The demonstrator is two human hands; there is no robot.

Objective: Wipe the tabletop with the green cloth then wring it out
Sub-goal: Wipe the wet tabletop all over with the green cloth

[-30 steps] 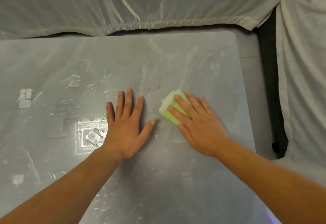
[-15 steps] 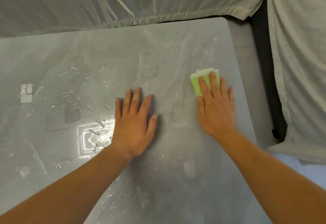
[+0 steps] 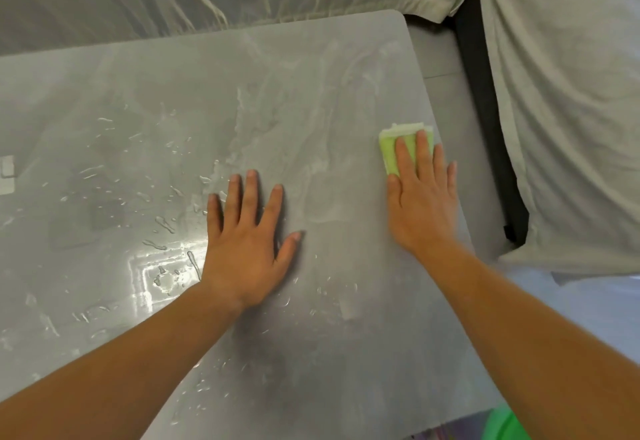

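Head view: right hand (image 3: 420, 204) presses green cloth (image 3: 391, 154) flat at tabletop (image 3: 311, 100) edge, left hand (image 3: 246, 249) splayed empty; droplets (image 3: 162, 225) leftward need wiping next.

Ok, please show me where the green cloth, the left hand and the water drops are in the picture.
green cloth (image 3: 388, 152), head view: bare left part beside the fingers.
left hand (image 3: 247, 249), head view: back of the hand.
water drops (image 3: 162, 223), head view: one long drop on the tabletop.

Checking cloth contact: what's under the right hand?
The folded green cloth lies under the fingers of the right hand, flat on the wet tabletop near its right edge. Its far end shows; the part beneath the fingers and palm is hidden.
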